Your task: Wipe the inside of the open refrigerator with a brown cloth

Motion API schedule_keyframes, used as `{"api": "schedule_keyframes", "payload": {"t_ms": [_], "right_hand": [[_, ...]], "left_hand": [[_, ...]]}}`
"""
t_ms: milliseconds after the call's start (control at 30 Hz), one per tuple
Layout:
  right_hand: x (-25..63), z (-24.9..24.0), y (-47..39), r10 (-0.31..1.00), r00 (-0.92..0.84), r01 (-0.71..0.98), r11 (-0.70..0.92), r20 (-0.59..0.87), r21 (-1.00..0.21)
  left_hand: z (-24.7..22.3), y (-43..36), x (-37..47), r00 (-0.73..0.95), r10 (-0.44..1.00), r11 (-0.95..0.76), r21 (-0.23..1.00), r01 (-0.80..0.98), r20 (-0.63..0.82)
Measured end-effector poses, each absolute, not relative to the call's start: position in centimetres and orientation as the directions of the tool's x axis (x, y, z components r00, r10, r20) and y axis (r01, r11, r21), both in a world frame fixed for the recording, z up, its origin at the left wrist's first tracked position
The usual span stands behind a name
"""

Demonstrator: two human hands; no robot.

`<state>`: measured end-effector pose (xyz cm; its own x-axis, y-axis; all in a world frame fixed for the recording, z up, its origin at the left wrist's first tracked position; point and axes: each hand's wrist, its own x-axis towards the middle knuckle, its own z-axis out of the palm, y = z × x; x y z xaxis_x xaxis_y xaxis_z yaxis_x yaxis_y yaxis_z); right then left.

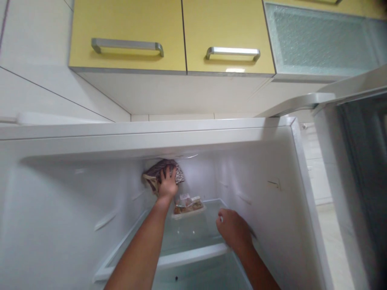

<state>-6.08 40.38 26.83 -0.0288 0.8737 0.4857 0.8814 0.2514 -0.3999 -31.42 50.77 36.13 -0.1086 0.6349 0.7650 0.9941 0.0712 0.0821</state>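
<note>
I have my left hand [168, 184] deep inside the open fridge [284, 193], fingers spread flat and pressing a patterned cloth [163, 169] against the back wall, high up, just under the ceiling of the compartment. The cloth is bunched under my palm and sticks out to the left of it; the grip is a flat press more than a closed fist. My right hand [233, 230] is lower and nearer to me, loosely curled, resting at the right side of the glass shelf [187, 235] close to the side wall. I cannot tell whether it holds anything; only a small pale spot shows by the thumb.

As I judge it, the wiping is at the upper back wall. The walls I can see look white and free of marks, but the view is soft and I cannot say which parts the cloth has covered. The side walls, the shelf and whatever lies below the shelf would be left, by my reading.

A tray [188, 206] of wrapped food sits at the back of the shelf, just below the cloth and apart from it. The door [356, 169] stands open on the right, and yellow cupboards [169, 36] hang above.
</note>
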Motion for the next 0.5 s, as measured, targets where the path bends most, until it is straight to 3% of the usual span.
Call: {"api": "schedule_keyframes", "payload": {"t_ms": [133, 300, 400, 500], "right_hand": [[-6.1, 26.9, 40.4, 0.875, -0.024, 0.885, 0.243, 0.483, -0.397], [-6.2, 26.9, 40.3, 0.877, -0.02, 0.889, 0.236, 0.481, -0.392], [-6.3, 26.9, 40.2, 0.872, -0.018, 0.89, 0.236, 0.489, -0.39], [-6.3, 27.0, 40.2, 0.866, -0.017, 0.89, 0.241, 0.5, -0.386]], "left_hand": [[34.9, 50.8, -33.1, -0.414, 0.535, 0.15, 0.4, 0.904, 0.736], [36.5, 51.9, -31.0, -0.563, 0.522, 0.195, 0.553, 0.81, 0.641], [37.8, 52.5, -28.3, -0.511, 0.584, 0.15, 0.534, 0.832, 0.631], [38.1, 52.9, -24.9, -0.259, 0.697, -0.009, 0.369, 0.929, 0.669]]}}
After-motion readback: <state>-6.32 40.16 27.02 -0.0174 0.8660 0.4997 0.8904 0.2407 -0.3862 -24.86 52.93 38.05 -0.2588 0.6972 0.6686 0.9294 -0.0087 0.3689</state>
